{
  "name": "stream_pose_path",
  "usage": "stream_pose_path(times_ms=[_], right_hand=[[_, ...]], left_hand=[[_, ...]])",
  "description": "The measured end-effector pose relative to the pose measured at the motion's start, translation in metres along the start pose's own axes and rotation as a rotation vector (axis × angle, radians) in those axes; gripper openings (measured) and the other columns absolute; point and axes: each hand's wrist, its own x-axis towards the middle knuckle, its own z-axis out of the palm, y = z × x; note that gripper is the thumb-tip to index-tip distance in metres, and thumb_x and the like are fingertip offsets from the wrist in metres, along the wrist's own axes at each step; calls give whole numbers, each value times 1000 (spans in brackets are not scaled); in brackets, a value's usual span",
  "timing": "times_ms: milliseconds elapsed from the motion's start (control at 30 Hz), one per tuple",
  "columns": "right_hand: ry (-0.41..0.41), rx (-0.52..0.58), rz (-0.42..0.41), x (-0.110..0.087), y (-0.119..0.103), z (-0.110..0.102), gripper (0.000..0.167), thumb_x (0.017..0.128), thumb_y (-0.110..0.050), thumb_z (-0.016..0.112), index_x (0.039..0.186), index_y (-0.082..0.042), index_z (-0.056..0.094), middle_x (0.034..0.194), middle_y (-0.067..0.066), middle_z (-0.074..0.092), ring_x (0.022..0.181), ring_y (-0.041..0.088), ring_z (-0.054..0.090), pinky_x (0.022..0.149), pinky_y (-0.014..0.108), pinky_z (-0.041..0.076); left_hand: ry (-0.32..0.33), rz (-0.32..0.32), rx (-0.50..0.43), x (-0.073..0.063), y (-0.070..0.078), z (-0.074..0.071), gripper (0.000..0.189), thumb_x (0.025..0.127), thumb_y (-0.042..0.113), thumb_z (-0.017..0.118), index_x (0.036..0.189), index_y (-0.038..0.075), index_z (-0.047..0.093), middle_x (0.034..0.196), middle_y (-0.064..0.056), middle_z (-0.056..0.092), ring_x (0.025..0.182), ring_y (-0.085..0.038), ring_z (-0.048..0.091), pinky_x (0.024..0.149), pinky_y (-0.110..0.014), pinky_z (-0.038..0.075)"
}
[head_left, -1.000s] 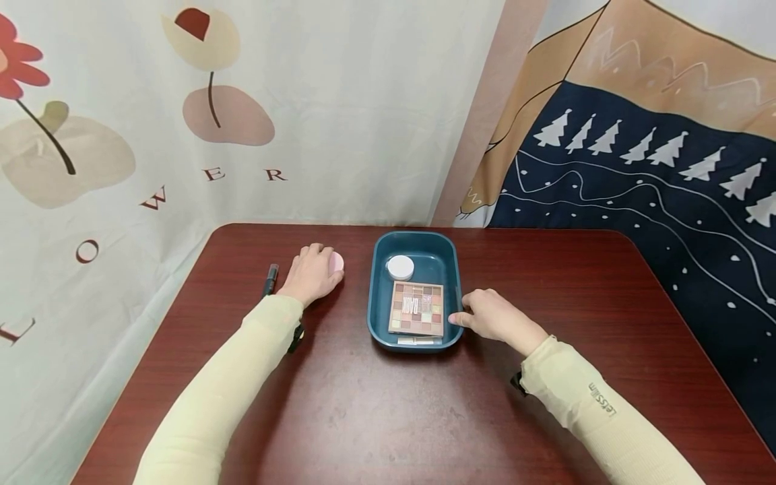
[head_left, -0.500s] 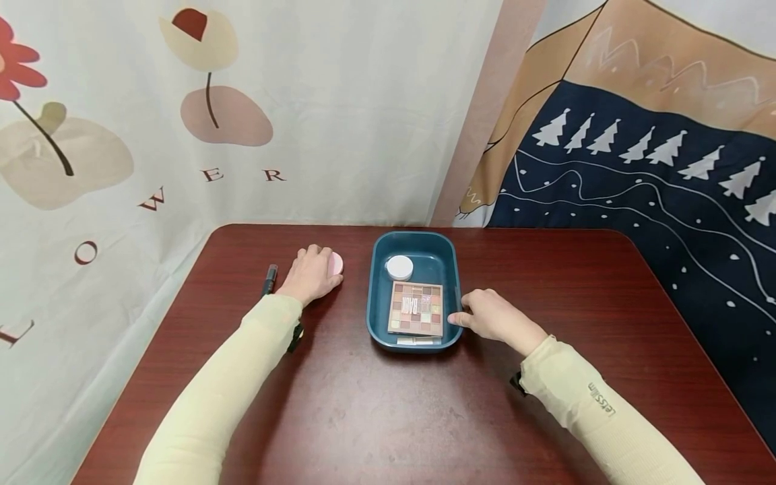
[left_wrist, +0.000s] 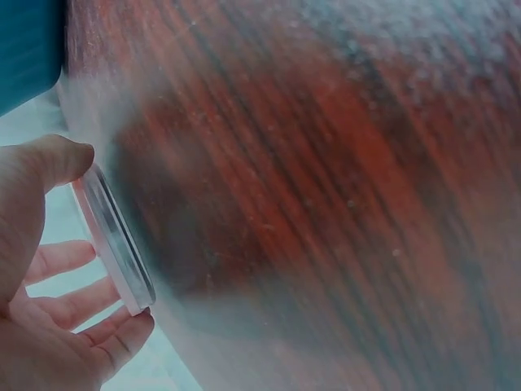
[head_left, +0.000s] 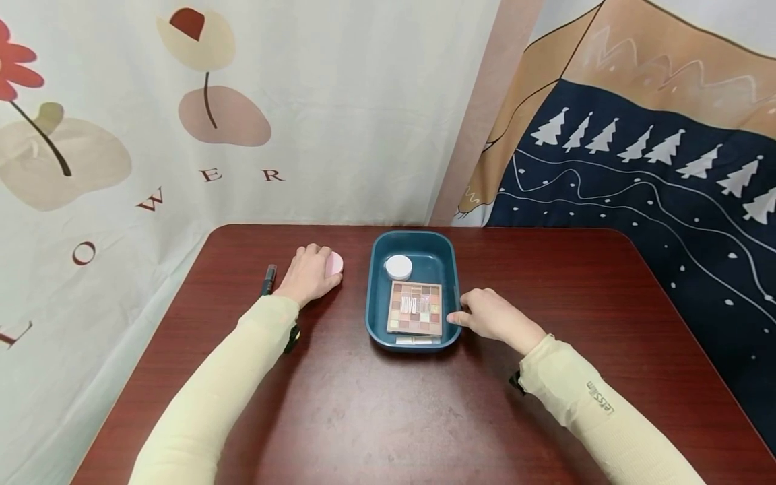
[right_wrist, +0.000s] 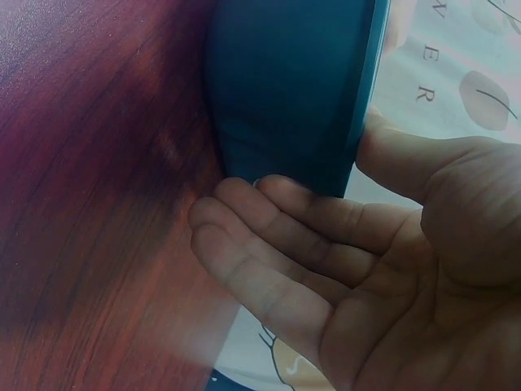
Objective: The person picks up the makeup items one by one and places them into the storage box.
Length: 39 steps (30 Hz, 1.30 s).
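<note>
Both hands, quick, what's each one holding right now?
Left hand: holding the pink disc between thumb and fingers.
Right hand: holding the side of the blue tray, thumb over its rim.

Head view bright — soft glare on tabletop [head_left: 418, 404] — 2 wrist views dimmer.

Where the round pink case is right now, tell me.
In the head view, the round pink case is left of the blue tray, gripped by the left hand, with the dark pen on that hand's other side.
</note>
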Motion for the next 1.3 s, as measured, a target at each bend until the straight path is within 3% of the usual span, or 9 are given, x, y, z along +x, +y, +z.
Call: stream_pose_path(times_ms=[300, 833, 1100, 1300], right_hand=[[1, 3, 2, 0, 0, 0, 35, 99, -24, 71, 117, 6, 72, 72, 5, 60, 72, 19, 57, 65, 30, 50], [0, 1, -6, 0, 0, 0, 36, 99, -25, 71, 117, 7, 72, 73, 5, 61, 72, 19, 57, 65, 30, 50], [0, 1, -2, 0, 0, 0, 36, 99, -25, 71, 117, 6, 72, 74, 5, 62, 73, 19, 57, 66, 31, 51], [-2, 0, 0, 1, 0, 0, 36, 99, -25, 71, 117, 6, 72, 74, 5, 62, 73, 19, 57, 66, 30, 50]], left_hand=[[35, 27, -30, 1, 5, -2, 60, 89, 29, 71, 135, -6, 57, 131, -30, 55, 116, -45, 47, 100, -56, 45], [105, 83, -95, 4, 34, -17, 57, 92, 32, 72, 136, -3, 58, 135, -26, 55, 119, -41, 47, 97, -53, 49], [153, 153, -107, 4, 54, -21, 54, 92, 31, 74, 132, -3, 60, 133, -24, 55, 119, -40, 47, 99, -52, 46], [189, 243, -115, 2, 72, -23, 51, 91, 28, 76, 129, -1, 62, 130, -22, 57, 116, -39, 48, 98, -51, 45]])
